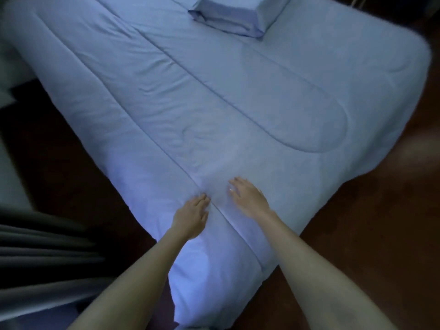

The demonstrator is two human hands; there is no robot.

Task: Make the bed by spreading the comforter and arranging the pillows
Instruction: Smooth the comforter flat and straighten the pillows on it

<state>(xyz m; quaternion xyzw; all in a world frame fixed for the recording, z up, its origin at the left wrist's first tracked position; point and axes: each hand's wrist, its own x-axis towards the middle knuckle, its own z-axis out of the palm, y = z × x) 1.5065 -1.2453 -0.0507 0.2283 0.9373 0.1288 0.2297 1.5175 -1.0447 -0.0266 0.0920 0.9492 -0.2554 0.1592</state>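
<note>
A pale blue quilted comforter [214, 103] lies spread over the whole bed, with a few wrinkles at the middle left. A blue pillow [234, 13] sits on top at the far end. Both hands are on the comforter near its closest corner. My left hand [191, 216] lies palm down, its fingertips digging slightly into the fabric beside a stitched seam. My right hand [247, 197] rests flat a little to the right of the seam, fingers straight and spread, slightly blurred.
Dark brown floor [357, 234] surrounds the bed on the right and near side. Grey curtain folds [42, 253] hang at the lower left. The comforter's corner [202, 306] drapes down toward me.
</note>
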